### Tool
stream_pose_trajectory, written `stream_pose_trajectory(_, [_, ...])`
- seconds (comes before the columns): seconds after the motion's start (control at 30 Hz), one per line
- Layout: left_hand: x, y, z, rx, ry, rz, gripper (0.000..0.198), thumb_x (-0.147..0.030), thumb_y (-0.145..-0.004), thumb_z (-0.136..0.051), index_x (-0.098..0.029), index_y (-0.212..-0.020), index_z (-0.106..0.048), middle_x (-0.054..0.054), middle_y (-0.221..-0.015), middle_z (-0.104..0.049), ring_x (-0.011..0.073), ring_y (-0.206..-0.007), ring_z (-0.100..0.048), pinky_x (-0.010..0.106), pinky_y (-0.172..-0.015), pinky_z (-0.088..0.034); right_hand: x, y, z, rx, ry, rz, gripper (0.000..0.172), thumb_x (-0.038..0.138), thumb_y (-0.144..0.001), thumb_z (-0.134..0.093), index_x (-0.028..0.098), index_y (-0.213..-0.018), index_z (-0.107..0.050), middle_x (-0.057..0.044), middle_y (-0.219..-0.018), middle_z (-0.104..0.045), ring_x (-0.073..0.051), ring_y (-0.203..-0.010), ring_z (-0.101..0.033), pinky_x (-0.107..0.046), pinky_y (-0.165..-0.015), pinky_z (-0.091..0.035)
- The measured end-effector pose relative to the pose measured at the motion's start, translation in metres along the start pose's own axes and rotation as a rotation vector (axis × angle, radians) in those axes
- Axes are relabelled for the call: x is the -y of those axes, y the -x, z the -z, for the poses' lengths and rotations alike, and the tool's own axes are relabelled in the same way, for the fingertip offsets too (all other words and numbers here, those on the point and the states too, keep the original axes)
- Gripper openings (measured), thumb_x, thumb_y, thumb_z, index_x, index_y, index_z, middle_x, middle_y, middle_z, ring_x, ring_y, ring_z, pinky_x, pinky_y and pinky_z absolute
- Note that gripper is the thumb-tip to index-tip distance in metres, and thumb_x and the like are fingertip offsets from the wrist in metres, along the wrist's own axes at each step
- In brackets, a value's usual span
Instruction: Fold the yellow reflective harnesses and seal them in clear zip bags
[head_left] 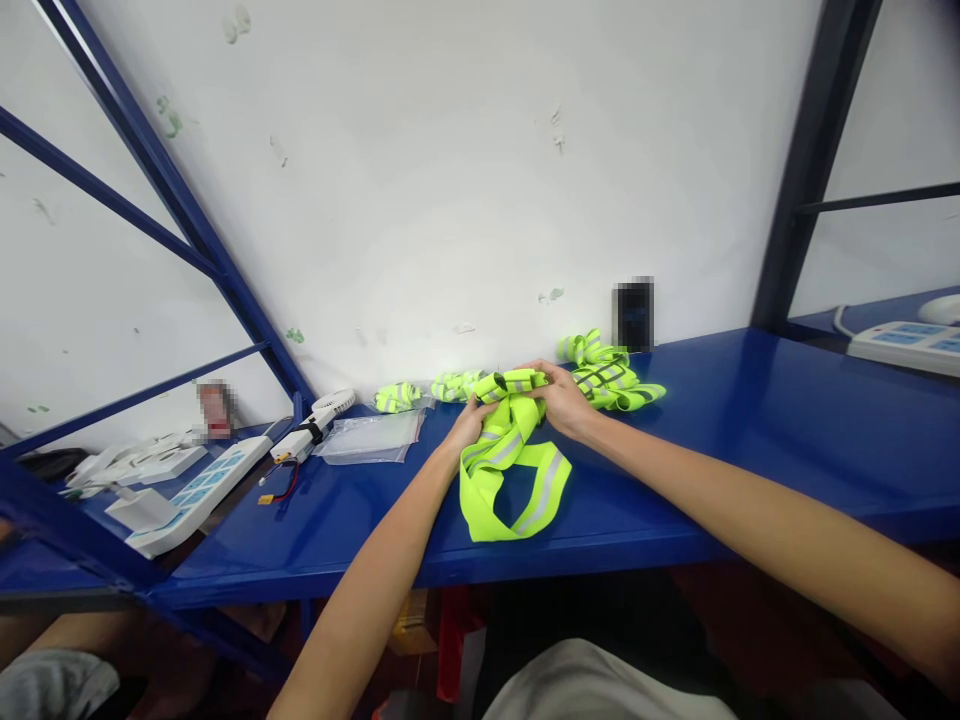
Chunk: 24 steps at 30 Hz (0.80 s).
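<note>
Strap (pixel 512 440) sits between left hand (pixel 466 427) and right hand (pixel 562 402) — apparently pinched.

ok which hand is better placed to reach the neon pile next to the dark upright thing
Probably the right hand: it sits close beside that neon-yellow, striped fabric pile, while the left hand is farther off, beyond the held neon-yellow, silver-striped strap.
</note>
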<state>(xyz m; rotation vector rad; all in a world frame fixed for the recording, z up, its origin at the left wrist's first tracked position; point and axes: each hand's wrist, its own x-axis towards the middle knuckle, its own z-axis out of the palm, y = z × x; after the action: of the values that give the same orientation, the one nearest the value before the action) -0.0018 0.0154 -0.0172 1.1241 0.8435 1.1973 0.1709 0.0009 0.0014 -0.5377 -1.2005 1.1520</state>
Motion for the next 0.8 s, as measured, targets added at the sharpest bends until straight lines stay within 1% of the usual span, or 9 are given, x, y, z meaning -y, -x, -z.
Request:
stream_pose_trajectory(0.1, [-0.004,0.002,-0.001,0.055,0.017,0.083,0.04,-0.02,-0.072,-0.069,-0.012,-0.112,-0.064,0.012,-0.098,-0.073,0.0291,-0.097,-0.067,0.042,-0.092,-0.05,0.0,0.0,-0.001,-0.058,0.097,0.041,0.031,0.013,-0.058,-0.057,0.022,-0.085,-0.069,0.001,-0.084,-0.07,-0.02,-0.084,-0.062,-0.031,-0.076,-0.048])
stream_pose_trajectory(0.2, [-0.012,0.009,-0.003,0.167,0.128,0.062,0.045,-0.026,-0.073,-0.065,-0.012,-0.116,-0.064,0.012,-0.105,-0.072,0.031,-0.104,-0.065,0.044,-0.096,-0.048,0.001,-0.001,-0.002,-0.101,0.163,0.071,0.03,0.015,-0.059,-0.057,0.021,-0.085,-0.07,-0.001,-0.088,-0.07,-0.022,-0.085,-0.062,-0.033,-0.077,-0.048])
stream_pose_trajectory(0.33, [-0.023,0.021,-0.007,0.24,0.232,0.09,0.054,-0.048,-0.08,-0.059,-0.014,-0.122,-0.061,0.012,-0.111,-0.07,0.0324,-0.109,-0.063,0.045,-0.098,-0.048,0.003,0.0,-0.002,-0.085,0.298,0.223,0.029,0.012,-0.061,-0.052,0.022,-0.081,-0.072,-0.004,-0.102,-0.068,-0.024,-0.101,-0.06,-0.037,-0.09,-0.046])
stream_pose_trajectory(0.43, [-0.026,0.028,-0.012,0.246,0.186,0.161,0.056,-0.049,-0.081,-0.062,-0.014,-0.124,-0.06,0.013,-0.109,-0.071,0.0321,-0.107,-0.065,0.043,-0.096,-0.049,0.007,0.002,0.0,-0.052,0.377,0.297,0.03,0.011,-0.062,-0.049,0.022,-0.077,-0.073,-0.005,-0.112,-0.065,-0.025,-0.11,-0.057,-0.039,-0.098,-0.041])
stream_pose_trajectory(0.57, [-0.027,0.031,-0.014,0.223,0.123,0.16,0.056,-0.043,-0.08,-0.067,-0.013,-0.126,-0.058,0.012,-0.106,-0.072,0.0316,-0.103,-0.067,0.041,-0.092,-0.051,0.017,0.002,0.005,0.058,0.349,0.203,0.034,0.012,-0.061,-0.048,0.024,-0.077,-0.075,-0.002,-0.126,-0.061,-0.028,-0.121,-0.052,-0.042,-0.104,-0.038])
stream_pose_trajectory(0.67, [-0.025,0.026,-0.01,0.14,0.091,0.02,0.056,-0.036,-0.078,-0.072,-0.015,-0.127,-0.057,0.011,-0.108,-0.072,0.029,-0.103,-0.067,0.039,-0.093,-0.05,0.023,0.001,0.006,0.122,0.22,0.094,0.031,0.017,-0.067,-0.049,0.024,-0.08,-0.077,0.001,-0.138,-0.055,-0.03,-0.133,-0.042,-0.042,-0.11,-0.032])
stream_pose_trajectory(0.73, [-0.023,0.022,-0.007,0.083,0.07,-0.076,0.057,-0.032,-0.075,-0.075,-0.016,-0.127,-0.056,0.009,-0.109,-0.071,0.0273,-0.104,-0.067,0.039,-0.095,-0.05,0.025,0.001,0.004,0.133,0.127,0.015,0.032,0.023,-0.074,-0.054,0.026,-0.096,-0.076,0.001,-0.143,-0.051,-0.029,-0.135,-0.039,-0.041,-0.11,-0.033])
stream_pose_trajectory(0.77, [-0.022,0.02,-0.006,0.071,0.065,-0.101,0.058,-0.031,-0.074,-0.076,-0.016,-0.126,-0.056,0.009,-0.11,-0.071,0.0271,-0.104,-0.067,0.039,-0.095,-0.05,0.025,0.002,0.002,0.126,0.095,-0.024,0.039,0.024,-0.074,-0.058,0.029,-0.11,-0.072,0.002,-0.144,-0.049,-0.027,-0.134,-0.041,-0.04,-0.108,-0.037])
stream_pose_trajectory(0.8, [-0.022,0.019,-0.004,0.074,0.062,-0.109,0.059,-0.03,-0.073,-0.077,-0.016,-0.126,-0.056,0.01,-0.11,-0.071,0.0274,-0.103,-0.067,0.04,-0.095,-0.05,0.025,0.003,0.001,0.116,0.072,-0.061,0.053,0.023,-0.073,-0.063,0.034,-0.125,-0.063,0.002,-0.145,-0.048,-0.026,-0.131,-0.045,-0.039,-0.104,-0.041])
